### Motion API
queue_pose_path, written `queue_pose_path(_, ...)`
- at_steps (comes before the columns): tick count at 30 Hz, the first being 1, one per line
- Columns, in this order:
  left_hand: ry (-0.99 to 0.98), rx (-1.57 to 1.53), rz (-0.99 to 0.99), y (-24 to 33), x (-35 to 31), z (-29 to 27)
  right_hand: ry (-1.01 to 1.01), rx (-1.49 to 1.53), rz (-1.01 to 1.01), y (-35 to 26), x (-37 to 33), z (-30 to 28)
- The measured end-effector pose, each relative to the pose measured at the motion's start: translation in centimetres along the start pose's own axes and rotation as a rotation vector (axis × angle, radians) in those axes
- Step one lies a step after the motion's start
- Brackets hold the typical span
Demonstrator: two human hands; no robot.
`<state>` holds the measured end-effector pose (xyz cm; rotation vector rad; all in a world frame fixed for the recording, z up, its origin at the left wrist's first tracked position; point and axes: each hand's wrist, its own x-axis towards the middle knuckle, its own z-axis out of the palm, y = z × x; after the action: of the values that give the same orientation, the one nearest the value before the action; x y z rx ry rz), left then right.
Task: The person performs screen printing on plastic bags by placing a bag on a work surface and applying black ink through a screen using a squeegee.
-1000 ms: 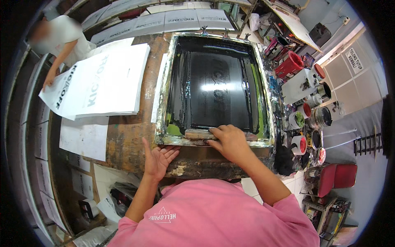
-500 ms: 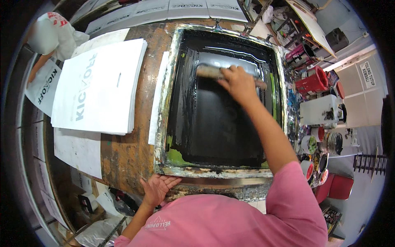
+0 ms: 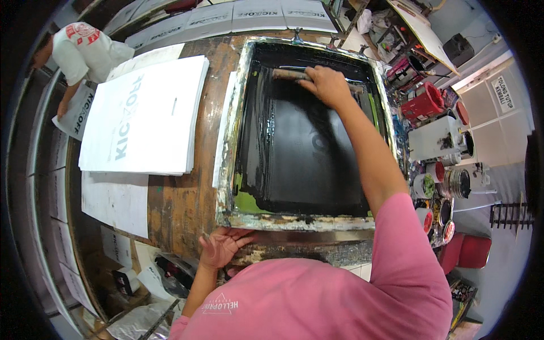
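Note:
A wooden-handled squeegee [image 3: 288,75] lies across the far part of a screen-printing frame [image 3: 310,221], with my right hand [image 3: 330,86] closed on its handle. Glossy black ink coats the mesh [image 3: 317,181], and faint lettering shows through it. Green patches appear along the mesh's edges. At the near left corner of the frame, my left hand [image 3: 220,248] is palm up with its fingers extended at the frame's near edge. Whether those fingertips touch the frame's underside is hidden.
A stack of printed white sheets [image 3: 144,122] sits left of the frame on the stained wooden table [image 3: 181,204]. Ink tins and a red bucket [image 3: 422,105] crowd the right side. Another person [image 3: 90,51] at the far left holds a printed sheet [image 3: 75,116].
My right hand has pushed the squeegee farther toward the frame's far side. My left hand stays by the near edge. The other person has leaned farther into view.

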<state>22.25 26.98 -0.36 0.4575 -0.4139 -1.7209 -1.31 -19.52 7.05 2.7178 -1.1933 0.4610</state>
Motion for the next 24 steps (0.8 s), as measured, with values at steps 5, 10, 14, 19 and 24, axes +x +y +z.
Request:
queue_pose_path(5,-0.078,0.001,0.044,-0.3,0.3,-0.3,-0.138,0.099,0.076,-8.7,-11.2,-6.0)
queue_pose_path(10,-0.067,0.031,0.011,0.2,0.5,0.6,-0.283,0.175,0.146,-16.3,-21.4,-14.9)
queue_pose_path(14,-0.247,-0.05,0.058,2.3,1.2,3.6,-0.19,0.155,0.108,-17.8,-22.1,-21.2)
queue_pose_path(19,-0.332,-0.029,0.246,7.3,5.9,13.8,0.339,-0.129,0.061,-16.5,-15.3,-26.4)
queue_pose_path(24,-0.024,1.655,0.38,6.7,9.9,9.8,0.49,-0.155,0.011,-14.0,-10.9,-29.1)
